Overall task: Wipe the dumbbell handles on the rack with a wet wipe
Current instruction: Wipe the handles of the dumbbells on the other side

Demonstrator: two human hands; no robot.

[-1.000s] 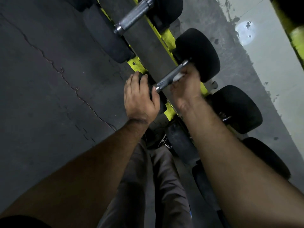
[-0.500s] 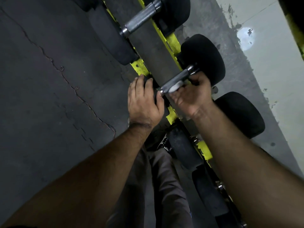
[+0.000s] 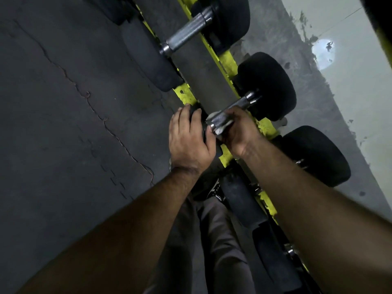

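Observation:
A dumbbell with black round ends lies across the yellow rack [image 3: 226, 60]; its knurled steel handle [image 3: 235, 109] runs up to the far end [image 3: 268, 85]. My right hand [image 3: 237, 132] is wrapped under the near part of that handle, pressing a white wet wipe [image 3: 220, 129] against the metal. My left hand [image 3: 188, 141] lies flat over the dumbbell's near black end, which it mostly hides. Further up the rack, a second dumbbell shows a bare steel handle [image 3: 186, 35].
More black dumbbells [image 3: 316, 155] sit lower on the rack, partly behind my right forearm. Cracked dark floor [image 3: 74, 124] fills the left. A pale stained wall [image 3: 350, 92] rises behind the rack. My trouser legs [image 3: 214, 240] show below.
My right hand has slid with the wipe down the handle, from the far end toward the near end, baring the far part. My left hand has stayed on the near end.

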